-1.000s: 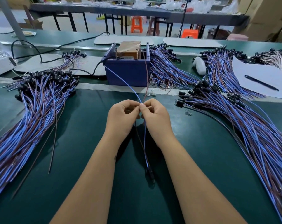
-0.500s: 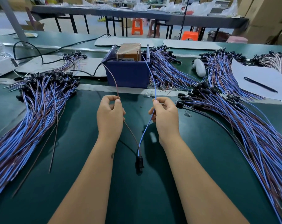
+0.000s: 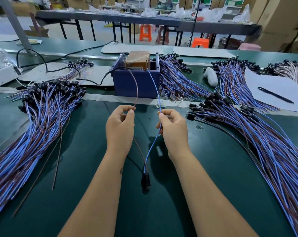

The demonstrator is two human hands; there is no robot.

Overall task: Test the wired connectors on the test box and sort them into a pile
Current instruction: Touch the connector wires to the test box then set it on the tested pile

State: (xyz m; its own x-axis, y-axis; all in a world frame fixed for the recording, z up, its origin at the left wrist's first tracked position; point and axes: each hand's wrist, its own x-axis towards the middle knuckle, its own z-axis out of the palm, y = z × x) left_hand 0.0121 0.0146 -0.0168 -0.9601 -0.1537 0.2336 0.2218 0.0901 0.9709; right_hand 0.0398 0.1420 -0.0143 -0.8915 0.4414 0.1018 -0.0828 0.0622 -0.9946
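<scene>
My left hand point(image 3: 119, 127) pinches the brown wire point(image 3: 136, 88) of one wired connector, and my right hand point(image 3: 173, 129) pinches its blue wire point(image 3: 155, 86). Both wires arc up to the top of the blue test box point(image 3: 135, 82), where their ends touch near the brown block point(image 3: 138, 59) inside it. The black connector point(image 3: 145, 183) hangs low between my forearms, just above the green belt. A large pile of wired connectors point(image 3: 33, 120) lies to the left, and another pile point(image 3: 257, 134) spreads out on the right.
More wire bundles point(image 3: 175, 79) lie behind the box and at the back right point(image 3: 230, 74). A sheet of paper point(image 3: 271, 89) with a black pen point(image 3: 275, 95) is at the right. A loose brown wire point(image 3: 58, 151) lies left of my arm. A black cable point(image 3: 100, 81) runs into the box.
My hands have parted from the middle, splitting the two wires. The wire ends have moved up to the top of the test box, and the connector has shifted slightly left.
</scene>
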